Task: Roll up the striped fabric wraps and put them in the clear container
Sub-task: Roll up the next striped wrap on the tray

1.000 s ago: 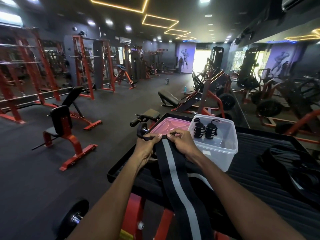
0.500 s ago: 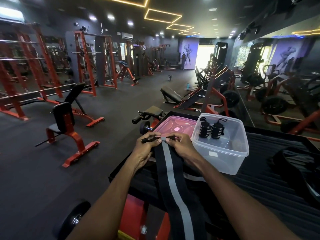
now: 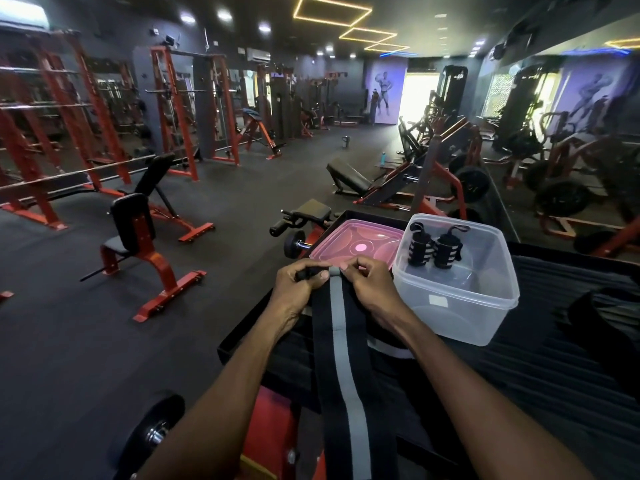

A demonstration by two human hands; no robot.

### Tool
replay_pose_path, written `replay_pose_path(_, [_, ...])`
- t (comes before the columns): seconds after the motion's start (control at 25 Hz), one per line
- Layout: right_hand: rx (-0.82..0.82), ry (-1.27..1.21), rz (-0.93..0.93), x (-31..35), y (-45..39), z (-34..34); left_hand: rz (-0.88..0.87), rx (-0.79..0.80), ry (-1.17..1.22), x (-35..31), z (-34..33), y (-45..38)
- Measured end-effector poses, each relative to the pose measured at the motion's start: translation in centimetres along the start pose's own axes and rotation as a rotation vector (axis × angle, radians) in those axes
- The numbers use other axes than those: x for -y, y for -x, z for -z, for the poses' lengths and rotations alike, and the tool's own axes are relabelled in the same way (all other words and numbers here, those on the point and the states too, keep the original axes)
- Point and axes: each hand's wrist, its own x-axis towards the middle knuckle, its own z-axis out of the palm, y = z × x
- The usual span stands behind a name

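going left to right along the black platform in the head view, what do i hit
left hand → striped wrap → right hand → clear container holding two rolled wraps → loose dark straps

A pink lid (image 3: 356,241) lies on the black ridged platform (image 3: 540,344). At ten o'clock stands a red-framed seat (image 3: 133,233); at one o'clock, a black-padded bench (image 3: 348,174). A blue bottle (image 3: 383,158) stands on the floor near twelve.
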Motion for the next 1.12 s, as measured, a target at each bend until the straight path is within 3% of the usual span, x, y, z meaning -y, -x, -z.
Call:
replay_pose_path(0.16, [-0.011,0.014,0.034,0.1,0.7,0.3,0.148,0.030,0.133,-0.1,-0.4,0.3])
replay_pose_path(0.4, [0.067,0.009,-0.003,0.5,1.0,0.6,-0.041,-0.014,-0.063,0.2,-0.4,0.5])
replay_pose_path(0.56, [0.018,0.007,0.052,0.8,1.1,0.9,0.036,0.044,0.132,-0.3,-0.8,1.1])
replay_pose_path(0.76, [0.054,-0.069,-0.033,0.4,0.9,1.2,0.008,0.059,0.182,-0.5,-0.7,1.2])
replay_pose_path(0.96, [-0.007,0.002,-0.012,0.4,0.8,1.0,0.125,0.082,0.270,-1.3,-1.2,1.7])
replay_pose_path(1.12, [0.033,0.045,-0.011,0.4,1.0,0.7,0.059,0.034,0.033,-0.3,-0.3,1.1])
